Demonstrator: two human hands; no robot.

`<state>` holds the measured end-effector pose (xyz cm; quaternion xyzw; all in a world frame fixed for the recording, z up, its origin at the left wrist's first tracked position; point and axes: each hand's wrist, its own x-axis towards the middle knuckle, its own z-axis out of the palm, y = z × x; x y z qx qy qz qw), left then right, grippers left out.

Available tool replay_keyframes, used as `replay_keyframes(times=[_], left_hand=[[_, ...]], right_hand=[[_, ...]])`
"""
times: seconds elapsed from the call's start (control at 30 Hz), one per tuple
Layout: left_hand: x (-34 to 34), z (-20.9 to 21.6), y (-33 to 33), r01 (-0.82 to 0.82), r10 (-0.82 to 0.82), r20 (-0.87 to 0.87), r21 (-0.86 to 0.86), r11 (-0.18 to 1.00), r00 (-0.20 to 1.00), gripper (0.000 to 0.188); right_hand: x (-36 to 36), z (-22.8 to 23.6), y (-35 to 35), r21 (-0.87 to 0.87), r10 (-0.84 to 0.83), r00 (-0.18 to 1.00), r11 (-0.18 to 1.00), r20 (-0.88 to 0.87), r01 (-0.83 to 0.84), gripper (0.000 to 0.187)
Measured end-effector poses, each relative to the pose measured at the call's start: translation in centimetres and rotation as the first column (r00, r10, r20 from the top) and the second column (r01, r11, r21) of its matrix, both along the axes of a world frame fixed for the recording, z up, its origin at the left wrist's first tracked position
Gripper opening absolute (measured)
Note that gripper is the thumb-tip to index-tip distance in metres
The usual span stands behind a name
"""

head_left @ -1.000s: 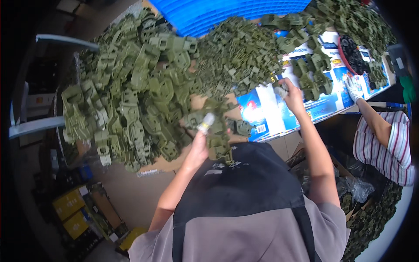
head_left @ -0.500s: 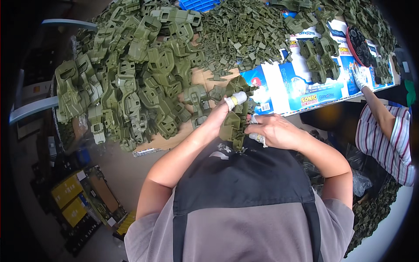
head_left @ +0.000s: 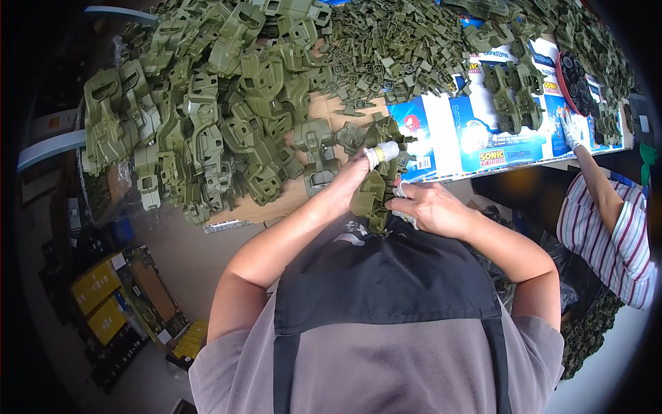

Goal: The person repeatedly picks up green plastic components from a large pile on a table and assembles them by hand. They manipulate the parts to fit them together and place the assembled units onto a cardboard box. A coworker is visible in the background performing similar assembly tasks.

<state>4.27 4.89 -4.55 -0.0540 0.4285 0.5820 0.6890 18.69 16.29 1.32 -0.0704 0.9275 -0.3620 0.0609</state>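
At the table's near edge, just in front of my apron, I hold an olive-green plastic toy vehicle body [head_left: 371,200]. My left hand [head_left: 353,178] is closed around its left side, the thumb wrapped in white and yellowish tape. Against its right side my right hand [head_left: 436,208] has its fingers bent and pinched, with white wraps on some fingertips. Whether a smaller part sits between those right fingers is hidden. Another green vehicle body [head_left: 318,150] lies on the table just left of my left hand.
Green vehicle bodies [head_left: 207,110] are heaped at the left; small green parts [head_left: 396,52] are piled at the back. Blue-and-white printed card [head_left: 476,148] covers the right side, bearing joined green frames [head_left: 510,96]. A co-worker's gloved hand [head_left: 572,131] is near a red tray [head_left: 564,79] of black wheels.
The view has shifted slightly, so the table appears a little farther right. Both my hands stay on the vehicle body, with hardly any change in grip.
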Motion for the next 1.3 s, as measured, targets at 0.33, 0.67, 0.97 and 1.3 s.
replay_keyframes(times=[0.33,0.67,0.97,1.3], left_hand=[[-1.1,0.0,-1.5,-0.248,0.248,-0.043,0.015,0.969,0.968,0.031],[-7.4,-0.3,-5.5,-0.387,0.461,-0.417,0.252,0.887,0.783,0.042],[-3.2,-0.2,0.4,-0.36,0.508,-0.501,0.367,0.858,0.701,0.06],[-2.3,1.5,-0.3,-0.424,0.555,-0.411,0.371,0.826,0.723,0.07]], right_hand=[[-1.3,-3.8,2.7,-0.707,-0.034,0.977,0.685,0.21,0.175,0.037],[0.4,-11.8,3.2,-0.409,-0.492,0.857,0.758,0.153,0.508,0.074],[-2.9,-2.9,-0.9,-0.47,-0.522,0.811,0.665,0.264,0.58,0.074],[-2.4,-5.0,-0.7,-0.863,-0.204,0.839,-0.157,0.504,0.48,0.077]])
